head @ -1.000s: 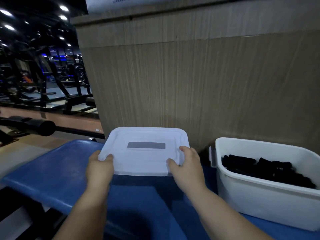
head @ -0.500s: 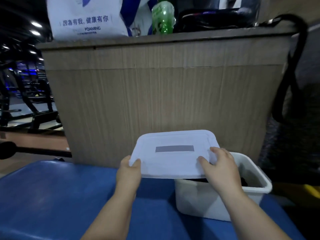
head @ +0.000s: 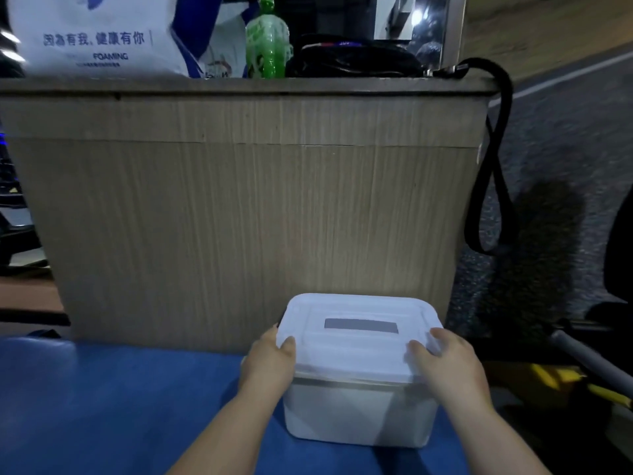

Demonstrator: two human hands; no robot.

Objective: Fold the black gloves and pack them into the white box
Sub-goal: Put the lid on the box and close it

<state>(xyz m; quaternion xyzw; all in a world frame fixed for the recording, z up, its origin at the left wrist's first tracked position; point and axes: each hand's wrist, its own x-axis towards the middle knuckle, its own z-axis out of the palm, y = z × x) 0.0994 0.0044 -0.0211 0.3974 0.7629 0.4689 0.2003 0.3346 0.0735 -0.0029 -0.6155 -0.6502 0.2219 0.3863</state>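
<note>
the white box stands on the blue padded bench, toward its right end and close against the foot of the wooden counter. its lid lies across the top and covers the whole opening, with the grey label facing up. our left hand grips the lid's left edge, thumb on top and fingers curled down round the rim. our right hand does the same at the right edge. the hands are well apart, one at each side of the box, both clamped on the lid.

the black gloves are nowhere in view. no loose glove lies on the bench, and the box walls are too cloudy to show what is inside, so we cannot tell how many are packed. we judge the folding and packing to be over and the task to be at its last step, closing up. what seems left is to press the lid down until it seats all round. a thin dark line shows under its near edge, so it may not be snapped home yet.

far from us on the counter top stand a white bag and a green bottle, and a black strap hangs off the right corner.
</note>
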